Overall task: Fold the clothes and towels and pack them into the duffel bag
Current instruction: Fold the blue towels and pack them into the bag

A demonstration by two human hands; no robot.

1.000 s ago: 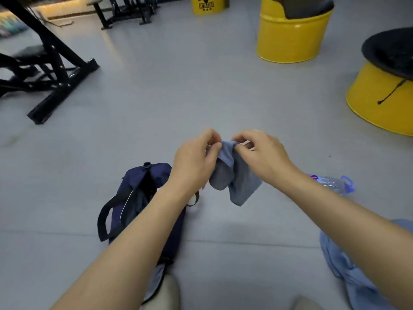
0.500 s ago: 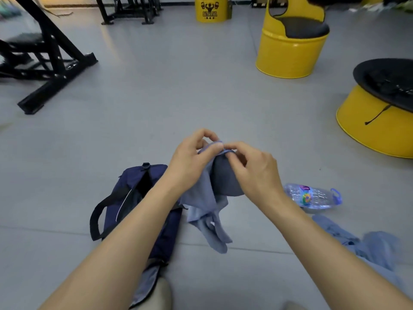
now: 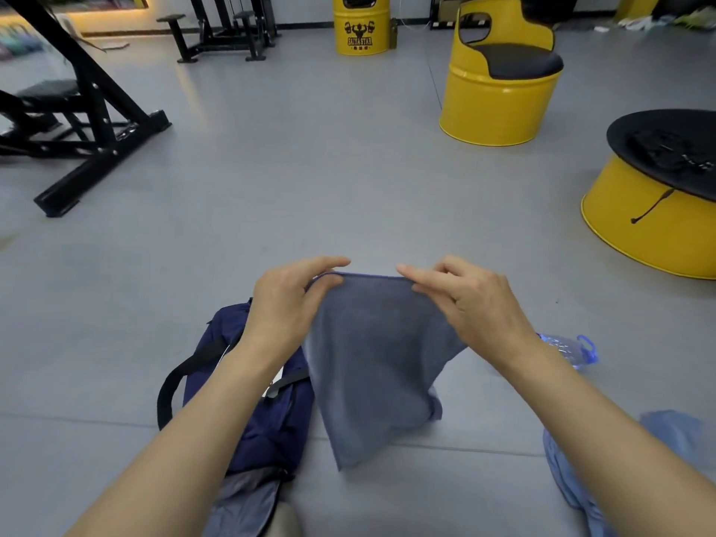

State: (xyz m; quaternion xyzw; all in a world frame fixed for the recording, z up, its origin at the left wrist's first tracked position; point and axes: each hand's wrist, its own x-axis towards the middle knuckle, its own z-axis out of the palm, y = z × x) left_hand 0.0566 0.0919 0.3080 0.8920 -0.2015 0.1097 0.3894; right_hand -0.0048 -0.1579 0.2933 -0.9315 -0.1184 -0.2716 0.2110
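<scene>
A grey-blue towel [image 3: 372, 362] hangs spread in the air in front of me. My left hand [image 3: 288, 308] pinches its top left corner and my right hand [image 3: 470, 300] pinches the top right corner, the upper edge stretched between them. Below the left hand a navy duffel bag [image 3: 267, 424] with black straps lies on the grey floor, partly hidden by my left forearm and the towel. A light blue garment [image 3: 573, 474] lies crumpled on the floor at the lower right, partly behind my right forearm.
A plastic water bottle [image 3: 569, 348] lies on the floor right of the towel. Two yellow drum seats [image 3: 499, 98] [image 3: 654, 226] stand at the right, a yellow barrel [image 3: 360, 29] at the back, black gym frames [image 3: 85, 122] at the left.
The towel was bunched between both hands held close together. The hands have moved apart and it now hangs open and flat. The view has tilted up a little.
</scene>
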